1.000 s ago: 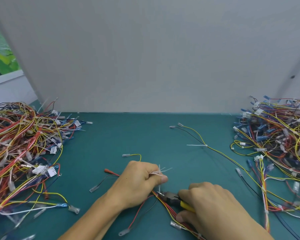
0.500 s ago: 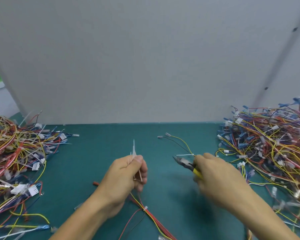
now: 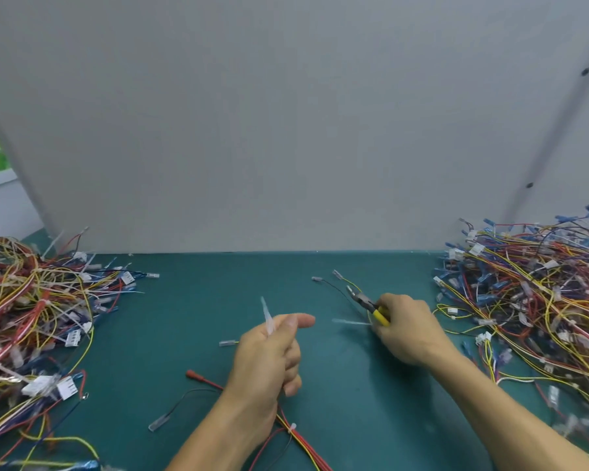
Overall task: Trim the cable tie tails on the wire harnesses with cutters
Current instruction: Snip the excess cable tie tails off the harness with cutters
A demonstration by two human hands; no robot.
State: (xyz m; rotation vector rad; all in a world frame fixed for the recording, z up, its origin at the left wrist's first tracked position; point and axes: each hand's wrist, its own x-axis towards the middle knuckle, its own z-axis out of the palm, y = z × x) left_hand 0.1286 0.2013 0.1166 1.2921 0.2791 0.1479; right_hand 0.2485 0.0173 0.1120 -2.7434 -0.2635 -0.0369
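My left hand (image 3: 269, 355) is raised over the green mat and pinches a translucent cut cable tie tail (image 3: 266, 312) that points up and away. Under its wrist lies a red, yellow and black wire harness (image 3: 296, 440) with a white tie on it. My right hand (image 3: 408, 329) grips yellow-handled cutters (image 3: 368, 302), jaws pointing up-left. The jaws hover by a thin yellow and black harness (image 3: 340, 283) that has a white tie tail (image 3: 349, 322) sticking out to the left.
A big heap of wire harnesses (image 3: 31, 321) covers the left of the green mat (image 3: 191, 300). Another heap (image 3: 538, 300) fills the right side. A grey panel (image 3: 286, 130) stands along the mat's far edge.
My left hand lifted off the near harness with the cut tail pinched. My right hand carried the cutters up and right, to the thin yellow and black harness.
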